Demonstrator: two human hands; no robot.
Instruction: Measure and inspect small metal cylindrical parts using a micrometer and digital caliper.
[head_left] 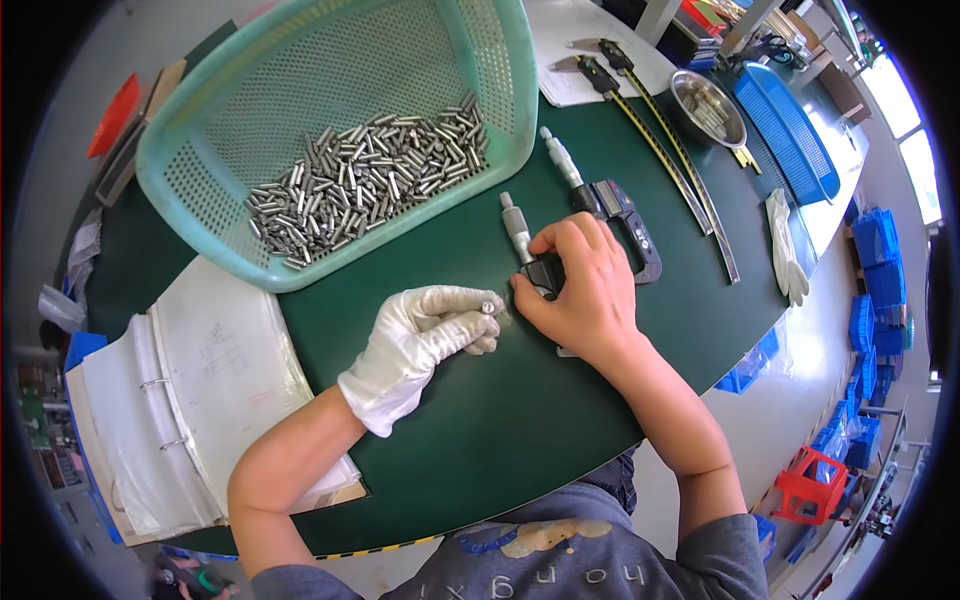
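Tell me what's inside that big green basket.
The green basket holds a heap of short, shiny metal pins, jumbled toward its near side. Only the top layer shows; anything buried beneath, and the basket surface the heap covers, cannot be seen.

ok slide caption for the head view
Gloved left hand holding a metal pin, bare right hand over a micrometer, green basket of pins beyond.

Green bench (470, 425): mesh basket (300, 90) by far edge, open binder (225, 360) at near-left corner. Micrometer (615, 205) mid-bench, white glove (784, 245) along right edge.
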